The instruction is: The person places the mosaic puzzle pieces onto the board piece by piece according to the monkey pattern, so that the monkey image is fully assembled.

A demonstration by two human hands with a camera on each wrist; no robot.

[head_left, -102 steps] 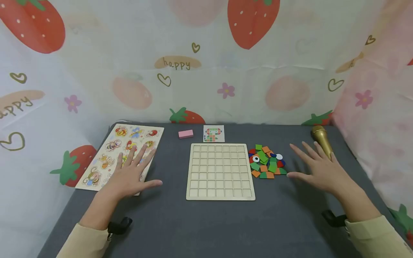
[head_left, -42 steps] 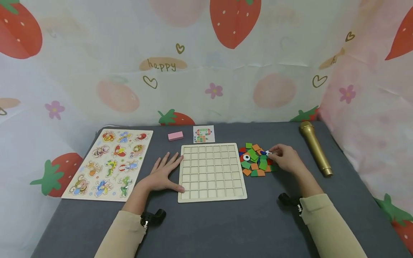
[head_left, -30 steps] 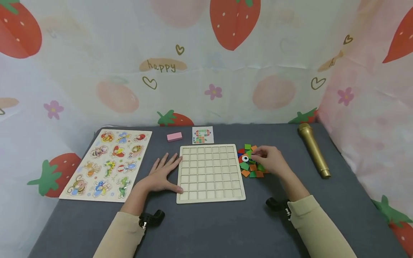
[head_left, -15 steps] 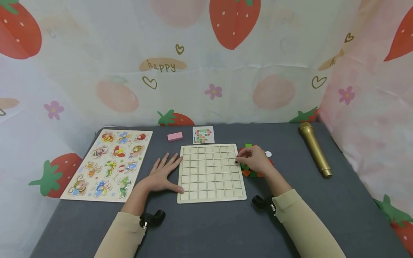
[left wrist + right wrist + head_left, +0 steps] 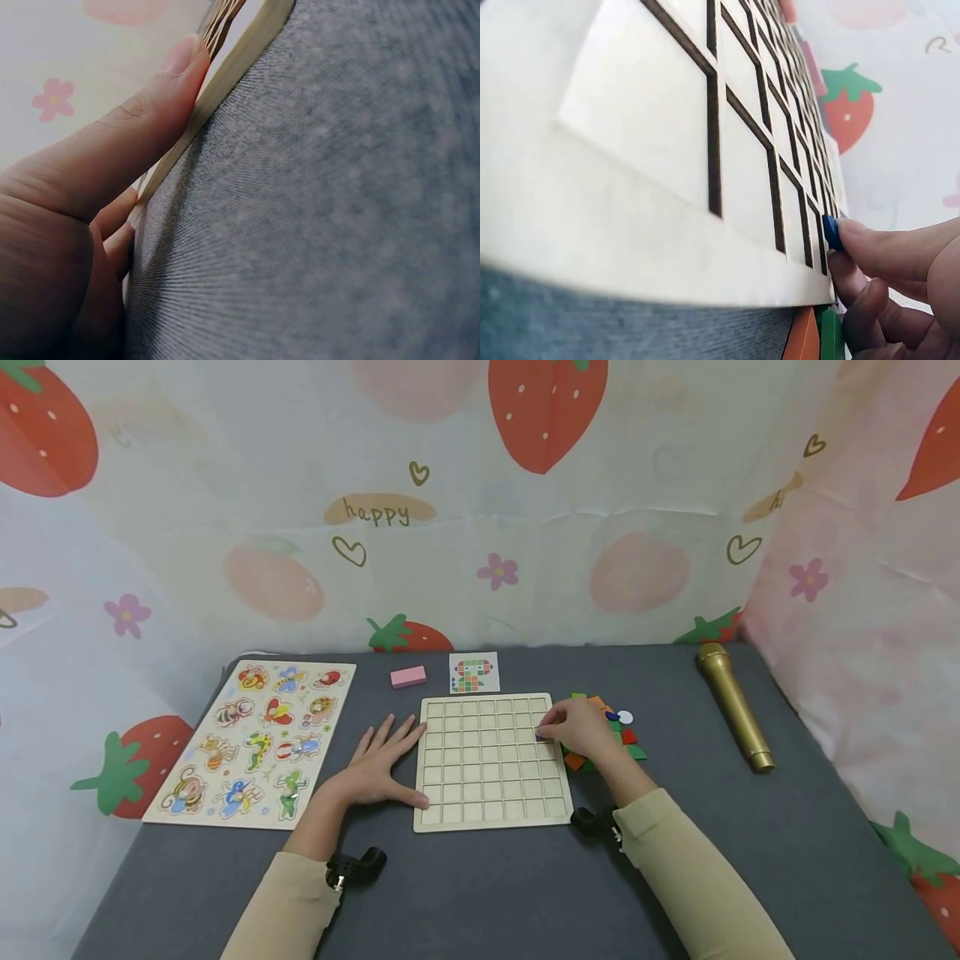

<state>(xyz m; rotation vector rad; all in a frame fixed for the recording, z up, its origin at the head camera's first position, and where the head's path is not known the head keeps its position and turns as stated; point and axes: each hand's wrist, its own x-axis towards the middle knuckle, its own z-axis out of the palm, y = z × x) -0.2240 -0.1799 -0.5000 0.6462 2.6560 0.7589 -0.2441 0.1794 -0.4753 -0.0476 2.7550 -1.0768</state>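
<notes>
A pale wooden grid board lies in the middle of the grey cloth. Its square recesses show no tiles. At the board's left edge my left hand spreads its fingers; in the left wrist view the thumb touches the rim. Over the right side of the grid, my right hand pinches a small blue tile between thumb and index finger. The tile's full shape is covered by the fingers. Beneath and beside that hand lies a pile of coloured tiles, partly hidden, with a white disc at its right.
Behind the board lie a small pattern card and a pink block. A wooden puzzle board with insect pictures is at the left. Toward the right lies a gold microphone. A strawberry-print curtain closes off the back.
Both hands started apart, held over the sides. The left came to the board's edge and stayed. The right reached the tile pile, then moved left over the grid with the blue tile.
</notes>
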